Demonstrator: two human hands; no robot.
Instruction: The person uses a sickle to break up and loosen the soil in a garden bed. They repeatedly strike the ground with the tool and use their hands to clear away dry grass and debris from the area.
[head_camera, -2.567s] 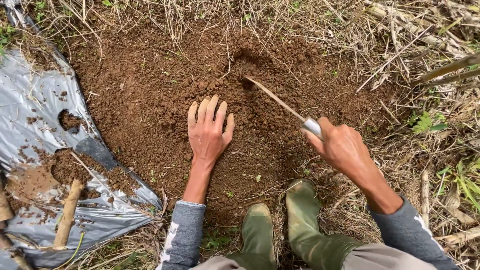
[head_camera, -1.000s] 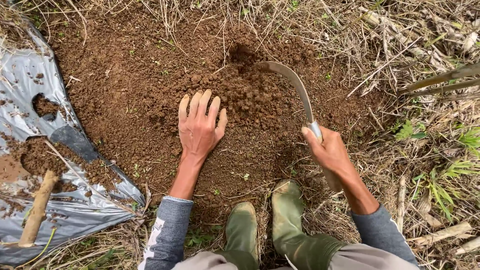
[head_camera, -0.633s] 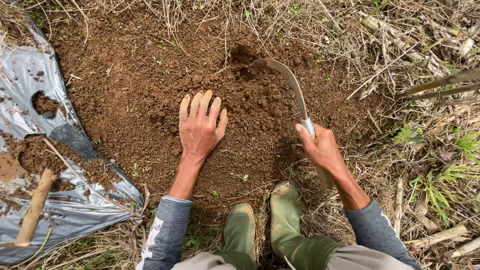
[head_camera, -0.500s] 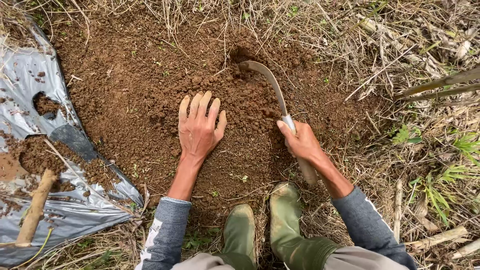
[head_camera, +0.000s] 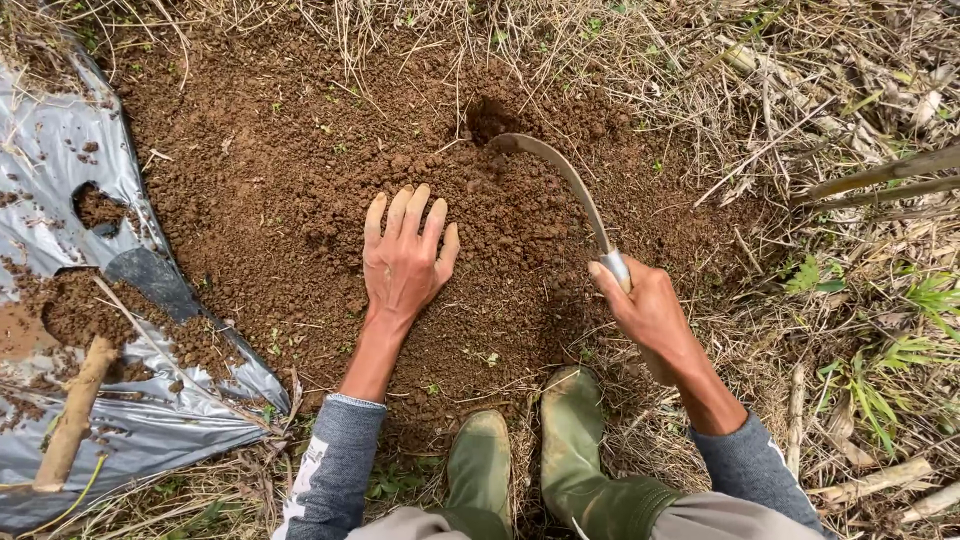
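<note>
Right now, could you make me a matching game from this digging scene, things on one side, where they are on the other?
Things:
1. left hand
2. sickle
3. plastic sheet
4. rubber boots

Places:
A. along the left edge, partly under soil
B. bottom centre, by dry grass
C. flat on the loose soil, palm down
D. gripped by the right hand, tip near a small hole

Pairs: 1-C, 2-D, 3-A, 4-B

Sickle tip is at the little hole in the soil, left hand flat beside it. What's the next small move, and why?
Probably drag the sickle toward the boots, raking loose soil off the hole. The right hand grips its handle, the blade tip sits at the hole's rim, and the left hand lies flat beside the blade's path, not in it.
</note>
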